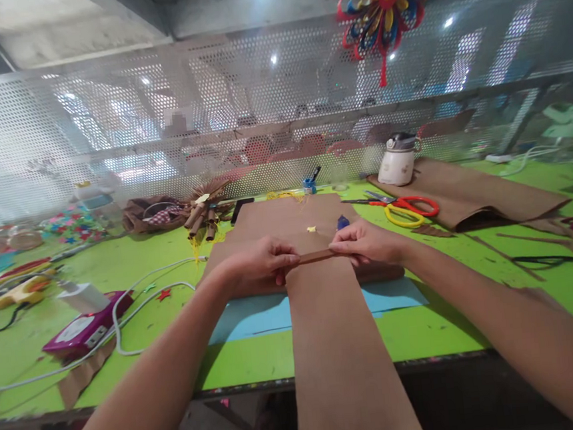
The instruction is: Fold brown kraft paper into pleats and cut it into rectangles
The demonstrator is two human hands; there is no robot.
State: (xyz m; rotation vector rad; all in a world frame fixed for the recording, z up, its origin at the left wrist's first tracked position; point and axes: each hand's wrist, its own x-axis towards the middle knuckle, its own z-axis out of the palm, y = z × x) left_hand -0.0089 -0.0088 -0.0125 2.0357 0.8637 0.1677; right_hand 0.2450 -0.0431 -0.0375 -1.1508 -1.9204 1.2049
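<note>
A long strip of brown kraft paper (pixel 338 351) hangs toward me over the table's front edge, its far end folded into a narrow band. My left hand (pixel 270 258) pinches the left end of that fold between thumb and fingers. At the right end, my right hand (pixel 361 240) grips the fold the same way. Beneath and behind both hands lies a larger piece of brown paper (pixel 286 216), with a small yellow scrap (pixel 311 229) on it. A dark blue object (pixel 342 221) shows just behind my right hand. Light blue paper (pixel 255 317) lies underneath.
Red- and yellow-handled scissors (pixel 419 205) lie to the right, near a white flask (pixel 396 160) and a folded brown sheet (pixel 485 194). Rolled brown paper tubes (pixel 201 219) lie back left. A purple power strip (pixel 88 329) and white cable (pixel 125 319) occupy the left.
</note>
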